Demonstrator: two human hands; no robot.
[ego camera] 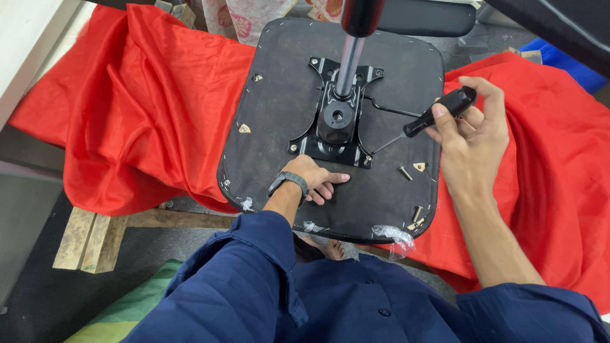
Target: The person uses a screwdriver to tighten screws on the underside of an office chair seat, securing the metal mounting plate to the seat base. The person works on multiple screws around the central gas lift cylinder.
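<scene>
An upturned black chair seat point(279, 114) lies on a red cloth point(146, 114). A black metal mounting plate point(337, 117) is fixed at its middle, with a chrome gas cylinder point(349, 60) rising from it. My right hand point(470, 136) grips a black-handled screwdriver point(438, 113) whose tip points at the plate's near right corner. My left hand point(314, 181), with a dark watch on the wrist, rests flat on the seat just below the plate. Loose bolts point(405, 172) lie on the seat to the right.
A chair armrest or back pad point(426, 18) lies behind the seat. Wooden blocks point(89, 238) sit under the cloth at the left, a white surface point(28, 44) at far left, a blue object point(565, 60) at upper right, green fabric point(136, 302) below.
</scene>
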